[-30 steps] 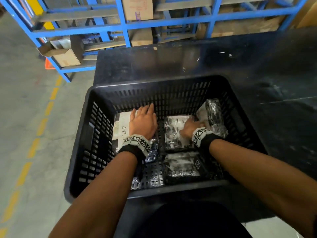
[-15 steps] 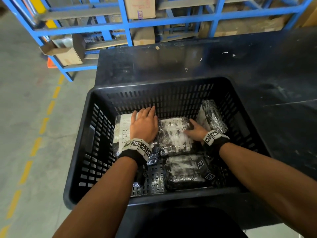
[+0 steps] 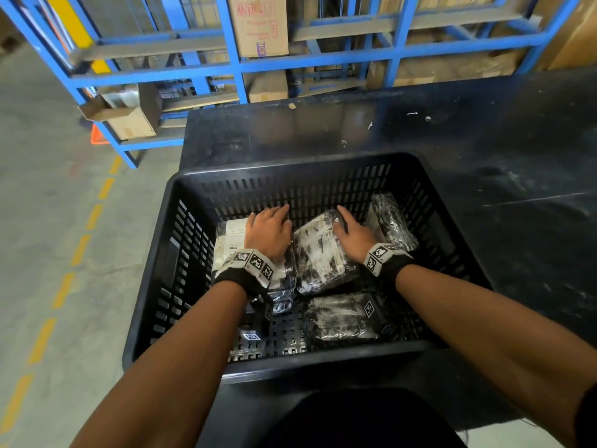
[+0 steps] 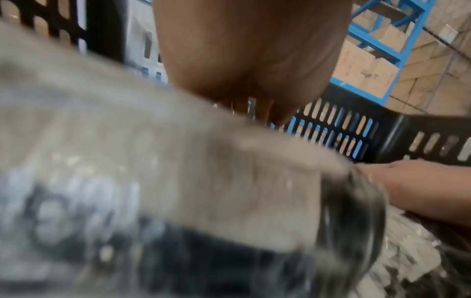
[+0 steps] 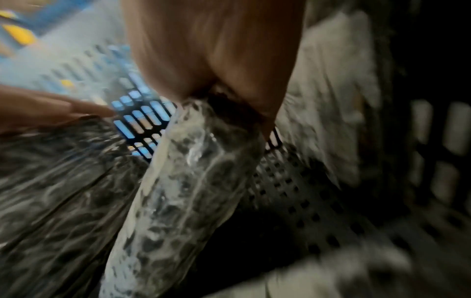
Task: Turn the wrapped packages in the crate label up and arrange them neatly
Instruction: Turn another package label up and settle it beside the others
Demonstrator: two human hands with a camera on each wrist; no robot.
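counter [image 3: 484, 150]: black, dusty, with white specks
on it: black crate [image 3: 181, 221] at the near left corner

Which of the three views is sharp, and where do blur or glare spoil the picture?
Head view: sharp, with glare on the middle package wrap inside the crate. Left wrist view: the labelled package is too close and badly out of focus. Right wrist view: motion blur smears everything, and the right side is dark.
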